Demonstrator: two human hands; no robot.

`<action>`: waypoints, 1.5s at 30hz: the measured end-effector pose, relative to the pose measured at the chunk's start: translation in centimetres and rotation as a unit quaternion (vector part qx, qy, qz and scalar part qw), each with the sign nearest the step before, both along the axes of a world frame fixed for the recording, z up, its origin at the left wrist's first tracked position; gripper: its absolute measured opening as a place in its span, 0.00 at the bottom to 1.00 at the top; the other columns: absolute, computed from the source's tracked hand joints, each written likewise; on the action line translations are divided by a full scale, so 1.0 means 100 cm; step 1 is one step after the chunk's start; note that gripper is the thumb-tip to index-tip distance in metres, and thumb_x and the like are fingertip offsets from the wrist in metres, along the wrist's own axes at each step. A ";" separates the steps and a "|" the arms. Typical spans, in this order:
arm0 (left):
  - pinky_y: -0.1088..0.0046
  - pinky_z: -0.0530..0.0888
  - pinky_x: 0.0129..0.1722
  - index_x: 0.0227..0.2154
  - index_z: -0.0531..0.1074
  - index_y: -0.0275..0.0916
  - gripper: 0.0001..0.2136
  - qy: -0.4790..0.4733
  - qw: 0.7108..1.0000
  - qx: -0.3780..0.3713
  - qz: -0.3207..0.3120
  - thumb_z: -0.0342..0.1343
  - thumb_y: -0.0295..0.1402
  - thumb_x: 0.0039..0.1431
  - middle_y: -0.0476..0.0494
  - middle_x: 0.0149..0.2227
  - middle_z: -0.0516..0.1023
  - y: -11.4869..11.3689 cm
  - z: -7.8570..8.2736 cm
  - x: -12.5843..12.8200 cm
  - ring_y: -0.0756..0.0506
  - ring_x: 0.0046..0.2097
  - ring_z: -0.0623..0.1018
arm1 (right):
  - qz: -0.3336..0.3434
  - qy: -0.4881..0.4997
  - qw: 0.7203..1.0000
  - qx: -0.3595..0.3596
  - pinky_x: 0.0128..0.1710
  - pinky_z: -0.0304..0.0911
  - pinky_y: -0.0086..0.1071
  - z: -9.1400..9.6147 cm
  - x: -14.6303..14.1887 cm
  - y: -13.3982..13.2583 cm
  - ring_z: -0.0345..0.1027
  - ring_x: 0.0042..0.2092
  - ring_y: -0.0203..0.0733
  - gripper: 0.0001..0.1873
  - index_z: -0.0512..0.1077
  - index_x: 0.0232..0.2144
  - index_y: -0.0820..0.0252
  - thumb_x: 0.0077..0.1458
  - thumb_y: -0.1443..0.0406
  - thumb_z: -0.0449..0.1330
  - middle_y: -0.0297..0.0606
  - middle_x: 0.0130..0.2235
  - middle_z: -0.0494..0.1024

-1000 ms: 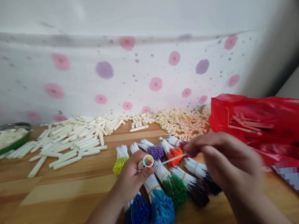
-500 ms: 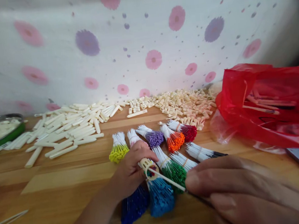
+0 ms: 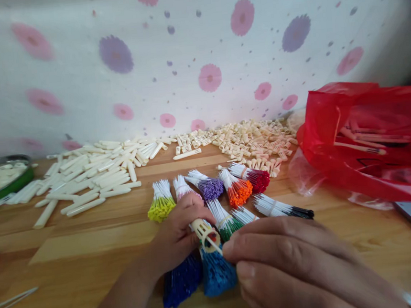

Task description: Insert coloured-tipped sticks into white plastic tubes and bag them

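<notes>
My left hand (image 3: 176, 235) is closed around a small cream slotted tube (image 3: 204, 231), its open end showing coloured tips. My right hand (image 3: 294, 266), close to the camera, pinches a thin white stick (image 3: 213, 245) whose far end sits in the tube's mouth. Under both hands lie banded bundles of sticks with coloured ends: yellow (image 3: 161, 203), purple (image 3: 206, 185), orange (image 3: 237, 189), red (image 3: 254, 177), black (image 3: 282, 208), green (image 3: 226, 221), light blue (image 3: 216, 273) and dark blue (image 3: 180, 281).
A heap of long white caps (image 3: 95, 175) lies at the back left, next to a green-rimmed metal dish (image 3: 2, 179). A pile of small cream slotted pieces (image 3: 251, 145) lies at the back. A red plastic bag (image 3: 373, 139) sits right. Flowered cloth (image 3: 183, 60) backs the wooden table (image 3: 74, 261).
My right hand came down from the orange bundle toward the camera and pushed the white stick farther into the tube. The head has tilted down. My left hand kept its hold.
</notes>
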State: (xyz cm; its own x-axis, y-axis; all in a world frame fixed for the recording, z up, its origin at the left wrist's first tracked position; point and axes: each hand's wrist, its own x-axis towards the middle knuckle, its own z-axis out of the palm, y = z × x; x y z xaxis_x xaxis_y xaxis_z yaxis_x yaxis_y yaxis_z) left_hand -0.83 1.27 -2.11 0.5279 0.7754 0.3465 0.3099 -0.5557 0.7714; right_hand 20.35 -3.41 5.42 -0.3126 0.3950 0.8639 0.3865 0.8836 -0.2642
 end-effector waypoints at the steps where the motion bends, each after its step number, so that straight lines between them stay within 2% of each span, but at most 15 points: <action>1: 0.70 0.67 0.38 0.36 0.73 0.41 0.07 0.001 1.000 0.001 0.002 0.51 0.35 0.61 0.47 0.34 0.66 0.000 0.000 0.000 0.46 0.38 0.69 | 0.008 -0.008 1.000 -0.015 0.41 0.71 0.22 0.000 -0.001 0.002 0.76 0.35 0.35 0.05 0.74 0.32 0.60 0.55 0.72 0.59 0.32 0.33 0.82; 4: 0.71 0.67 0.37 0.35 0.73 0.40 0.07 0.008 1.000 0.005 0.021 0.52 0.35 0.61 0.47 0.34 0.66 0.001 0.001 0.002 0.47 0.37 0.69 | 0.027 -0.039 0.996 -0.072 0.37 0.72 0.27 -0.003 -0.005 0.010 0.74 0.34 0.37 0.07 0.74 0.34 0.61 0.53 0.74 0.60 0.36 0.34 0.81; 8: 0.70 0.68 0.38 0.34 0.72 0.39 0.09 0.018 0.996 0.045 0.073 0.51 0.39 0.61 0.46 0.35 0.67 -0.001 0.003 0.004 0.46 0.38 0.70 | 0.017 -0.021 0.995 -0.093 0.28 0.67 0.29 -0.017 -0.010 0.023 0.68 0.29 0.36 0.04 0.74 0.33 0.62 0.53 0.72 0.61 0.38 0.29 0.76; 12: 0.70 0.68 0.38 0.37 0.70 0.39 0.09 0.049 0.983 0.122 0.126 0.51 0.39 0.61 0.44 0.37 0.70 -0.005 0.003 0.002 0.45 0.40 0.71 | 0.045 -0.016 0.991 -0.124 0.32 0.64 0.27 -0.029 -0.010 0.030 0.66 0.32 0.34 0.04 0.72 0.32 0.63 0.52 0.73 0.62 0.37 0.31 0.73; 16: 0.71 0.68 0.34 0.37 0.70 0.39 0.09 0.091 0.971 0.162 0.151 0.50 0.38 0.62 0.45 0.34 0.72 -0.007 0.003 0.002 0.46 0.37 0.73 | 0.054 -0.019 0.987 -0.153 0.34 0.63 0.25 -0.032 -0.008 0.032 0.66 0.34 0.32 0.05 0.72 0.32 0.62 0.52 0.74 0.62 0.35 0.31 0.72; 19: 0.70 0.68 0.34 0.37 0.69 0.38 0.10 0.113 0.965 0.162 0.172 0.48 0.39 0.63 0.44 0.34 0.72 -0.008 0.005 0.003 0.45 0.37 0.73 | 0.057 -0.031 0.984 -0.163 0.35 0.63 0.24 -0.031 -0.008 0.033 0.67 0.35 0.32 0.07 0.72 0.34 0.62 0.53 0.75 0.60 0.36 0.33 0.72; 22: 0.66 0.68 0.39 0.43 0.67 0.38 0.16 0.126 0.968 0.148 0.159 0.44 0.44 0.63 0.41 0.39 0.72 -0.011 0.009 0.003 0.42 0.41 0.72 | 0.054 -0.031 0.985 -0.164 0.35 0.64 0.25 -0.030 -0.009 0.033 0.67 0.36 0.33 0.09 0.73 0.34 0.62 0.53 0.77 0.58 0.37 0.33 0.73; 26: 0.64 0.68 0.42 0.43 0.66 0.39 0.20 0.137 0.969 0.147 0.147 0.36 0.47 0.64 0.40 0.40 0.71 -0.013 0.012 0.004 0.41 0.43 0.70 | 0.046 -0.007 0.983 -0.180 0.32 0.63 0.24 -0.029 -0.009 0.035 0.67 0.33 0.32 0.07 0.72 0.30 0.63 0.51 0.76 0.59 0.36 0.31 0.72; 33: 0.63 0.67 0.39 0.38 0.66 0.38 0.19 0.156 0.958 0.170 0.168 0.36 0.47 0.64 0.41 0.37 0.70 -0.011 0.009 0.006 0.41 0.41 0.70 | 0.064 -0.005 0.970 -0.235 0.34 0.62 0.26 -0.032 -0.010 0.036 0.65 0.34 0.34 0.07 0.70 0.27 0.63 0.52 0.77 0.57 0.36 0.31 0.71; 45: 0.64 0.66 0.34 0.36 0.67 0.38 0.15 0.232 0.926 0.189 0.231 0.40 0.42 0.65 0.43 0.33 0.69 -0.012 0.010 0.006 0.40 0.36 0.69 | 0.035 0.089 0.937 -0.336 0.32 0.61 0.28 -0.039 -0.023 0.036 0.65 0.31 0.35 0.07 0.70 0.25 0.60 0.54 0.72 0.55 0.33 0.27 0.71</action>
State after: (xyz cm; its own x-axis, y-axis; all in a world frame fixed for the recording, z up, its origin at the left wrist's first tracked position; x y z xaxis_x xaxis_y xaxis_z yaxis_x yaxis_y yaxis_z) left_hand -0.22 0.06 -1.14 0.3307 0.8248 0.4586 0.8313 -0.4846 0.2722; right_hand 18.08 0.19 1.56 -0.2331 0.8521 0.4686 0.2302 0.5166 -0.8247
